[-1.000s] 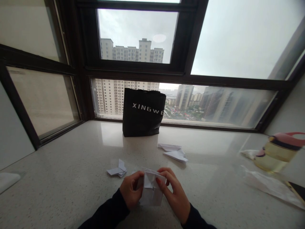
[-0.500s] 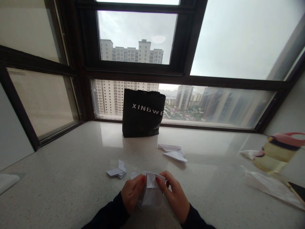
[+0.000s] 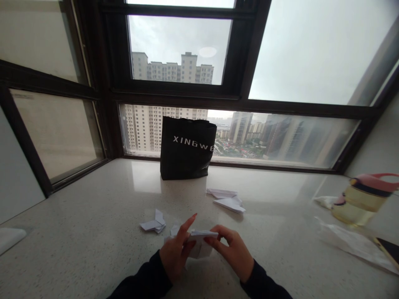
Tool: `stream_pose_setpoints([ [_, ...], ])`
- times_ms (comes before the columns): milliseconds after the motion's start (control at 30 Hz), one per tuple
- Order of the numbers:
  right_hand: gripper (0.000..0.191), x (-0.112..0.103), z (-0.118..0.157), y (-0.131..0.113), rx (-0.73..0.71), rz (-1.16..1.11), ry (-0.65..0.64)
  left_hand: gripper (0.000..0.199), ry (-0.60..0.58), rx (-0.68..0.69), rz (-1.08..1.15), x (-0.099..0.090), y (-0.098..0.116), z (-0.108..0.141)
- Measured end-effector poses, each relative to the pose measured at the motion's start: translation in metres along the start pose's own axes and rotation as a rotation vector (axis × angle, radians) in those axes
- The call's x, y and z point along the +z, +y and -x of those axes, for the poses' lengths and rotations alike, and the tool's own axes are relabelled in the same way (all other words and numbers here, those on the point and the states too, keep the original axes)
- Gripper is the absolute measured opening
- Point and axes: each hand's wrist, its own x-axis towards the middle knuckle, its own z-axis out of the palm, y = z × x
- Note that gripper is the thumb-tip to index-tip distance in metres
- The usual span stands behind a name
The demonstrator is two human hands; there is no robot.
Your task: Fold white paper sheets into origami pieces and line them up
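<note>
A folded white paper (image 3: 201,246) is held up between both hands near the bottom centre, its layered top edge showing. My left hand (image 3: 177,253) has its thumb on the paper's left side, with the index finger raised and pointing up. My right hand (image 3: 234,248) pinches the paper's right side between thumb and fingers. Partly hidden behind my left hand is another white paper piece (image 3: 175,229). Folded white paper (image 3: 154,223) lies on the counter to the left, and more folded pieces (image 3: 229,202) lie beyond my right hand.
A black bag (image 3: 188,149) stands on the speckled counter (image 3: 93,216) by the window. At the right are a bottle with a pink lid (image 3: 361,201), crumpled tissue or plastic (image 3: 352,241) and a dark phone-like object (image 3: 388,249). A white object (image 3: 11,237) sits at the left edge.
The paper has tilted so its top edge shows and its folded face is no longer visible. My left index finger has lifted off it. My right hand has shifted slightly right.
</note>
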Motion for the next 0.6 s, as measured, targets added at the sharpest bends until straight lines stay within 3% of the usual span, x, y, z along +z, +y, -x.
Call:
stream_pose_setpoints([
  [100,0.017,-0.009,0.0,-0.003,-0.026,0.076,0.034,0.03,-0.034,0.023,-0.03,-0.001,0.001,0.0],
  [200,0.02,-0.008,0.0,0.0,0.028,-0.007,-0.038,0.021,-0.055,-0.012,-0.025,-0.002,0.003,-0.002],
  [300,0.03,-0.006,-0.002,0.011,0.13,-0.14,-0.127,0.023,-0.066,-0.07,0.051,-0.001,0.004,-0.003],
  [367,0.036,-0.011,-0.006,0.022,0.2,-0.086,-0.164,0.031,-0.074,-0.062,0.093,-0.001,0.005,-0.002],
  [467,0.038,-0.033,-0.013,0.041,0.268,0.099,-0.157,0.034,-0.035,0.032,0.043,-0.002,0.009,-0.001],
  [600,0.035,-0.07,-0.02,0.065,0.316,0.303,-0.029,0.029,0.033,0.1,-0.072,-0.008,0.011,-0.001],
])
